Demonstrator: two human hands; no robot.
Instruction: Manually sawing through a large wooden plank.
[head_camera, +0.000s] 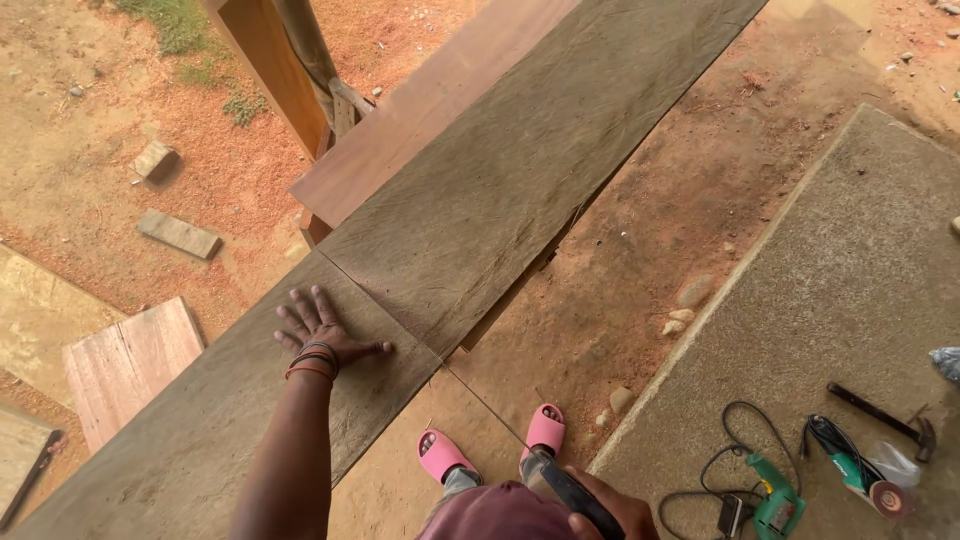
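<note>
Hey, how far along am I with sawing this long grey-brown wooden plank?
Done: a straight line crosses the long grey-brown wooden plank; whether it is a mark or a cut cannot be told. In hand: the left hand lies flat beside it, and the right hand grips a dark-handled handsaw with its blade tip at the near edge. Left: both sides lie level, not parted.

head cam, high, looking steeply down

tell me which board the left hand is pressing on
The left hand lies flat on the near grey board, below the cut line; the far grey board and the brown board are untouched.
</note>
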